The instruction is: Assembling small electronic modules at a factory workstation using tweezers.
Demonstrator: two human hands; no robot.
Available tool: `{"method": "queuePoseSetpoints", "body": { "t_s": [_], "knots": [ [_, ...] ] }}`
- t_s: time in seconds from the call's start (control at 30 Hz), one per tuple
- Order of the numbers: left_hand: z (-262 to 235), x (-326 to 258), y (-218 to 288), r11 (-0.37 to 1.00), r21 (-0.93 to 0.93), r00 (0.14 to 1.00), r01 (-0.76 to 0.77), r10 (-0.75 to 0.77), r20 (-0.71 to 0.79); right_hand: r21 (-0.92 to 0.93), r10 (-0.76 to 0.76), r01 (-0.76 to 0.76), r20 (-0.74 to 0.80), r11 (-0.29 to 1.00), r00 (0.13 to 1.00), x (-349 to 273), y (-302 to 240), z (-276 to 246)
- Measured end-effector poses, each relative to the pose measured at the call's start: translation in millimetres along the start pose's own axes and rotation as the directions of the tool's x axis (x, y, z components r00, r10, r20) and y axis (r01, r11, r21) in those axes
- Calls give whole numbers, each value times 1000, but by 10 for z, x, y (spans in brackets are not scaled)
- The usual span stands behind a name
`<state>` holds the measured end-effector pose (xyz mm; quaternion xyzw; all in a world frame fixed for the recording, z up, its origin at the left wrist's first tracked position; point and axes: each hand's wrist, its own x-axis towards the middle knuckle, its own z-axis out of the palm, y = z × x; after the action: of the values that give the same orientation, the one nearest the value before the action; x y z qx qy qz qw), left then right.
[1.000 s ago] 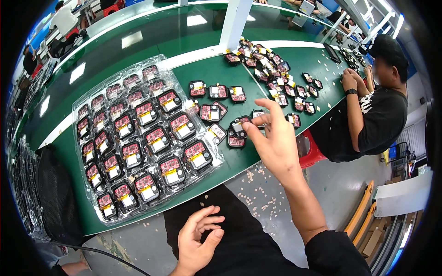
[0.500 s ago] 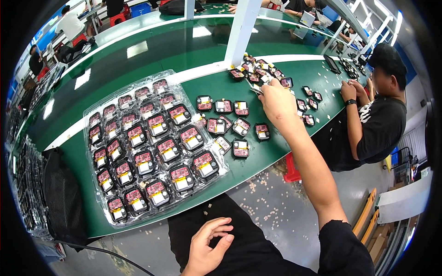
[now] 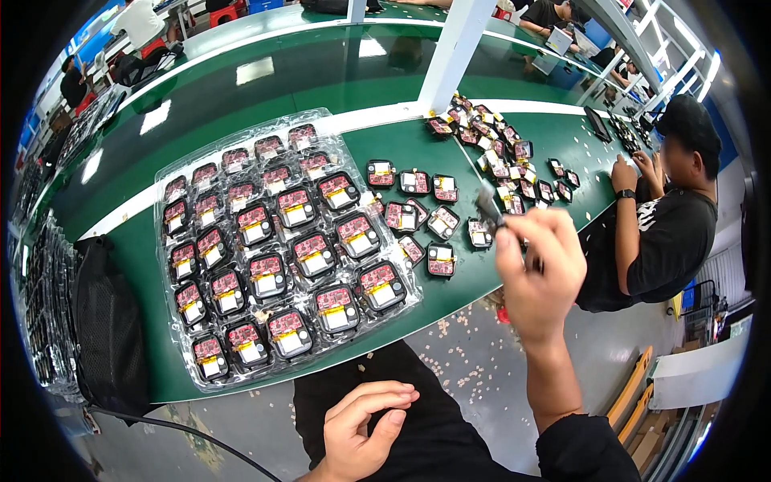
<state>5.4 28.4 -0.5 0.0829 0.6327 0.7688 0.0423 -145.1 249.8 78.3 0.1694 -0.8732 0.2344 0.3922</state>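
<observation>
My right hand (image 3: 542, 269) is raised above the table's front edge, its fingers closed on a small dark and grey thing (image 3: 488, 206), too smeared by motion to name. Beneath and left of it, several square black-cased circuit modules (image 3: 441, 261) lie loose, with red boards, white blocks and yellow tape. Over my lap, my left hand (image 3: 361, 426) holds nothing; its fingers curve loosely, the thumb apart from them. A clear plastic tray (image 3: 181, 353) on the left carries rows of similar modules (image 3: 381, 287).
A heap of modules (image 3: 482, 128) lies by a white post (image 3: 456, 56) on the green table (image 3: 377, 337). At right a person in black (image 3: 666, 217) works at the same table. A black bag (image 3: 112, 321) and stacked clear trays (image 3: 44, 313) stand at left.
My right hand has drawn back from the heap toward me, bringing the dark and grey thing with it. My left hand stays over my lap. The whole view has shifted slightly.
</observation>
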Motion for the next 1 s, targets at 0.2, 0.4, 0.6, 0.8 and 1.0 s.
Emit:
{"method": "queuePoseSetpoints", "body": {
  "t_s": [0.2,0.4,0.6,0.8,1.0],
  "knots": [
    [130,56,103,821,-564,995,92,-91,30,357,-401,311,210,881,892,-720,-742,-157],
    [-14,115,122,863,-469,970,188,-239,-52,528,-359,173,273,831,892,-944,-814,27],
    [-159,80,-14,735,-665,984,133,-180,-3,466,-114,-147,487,873,866,-853,-738,-13],
    [-197,73,11,745,-604,944,284,-326,41,481,-7,-445,685,755,728,-759,-808,7],
    [-203,82,30,722,-644,940,252,-340,-13,422,33,-522,754,741,656,-745,-743,19]
  ]
}}
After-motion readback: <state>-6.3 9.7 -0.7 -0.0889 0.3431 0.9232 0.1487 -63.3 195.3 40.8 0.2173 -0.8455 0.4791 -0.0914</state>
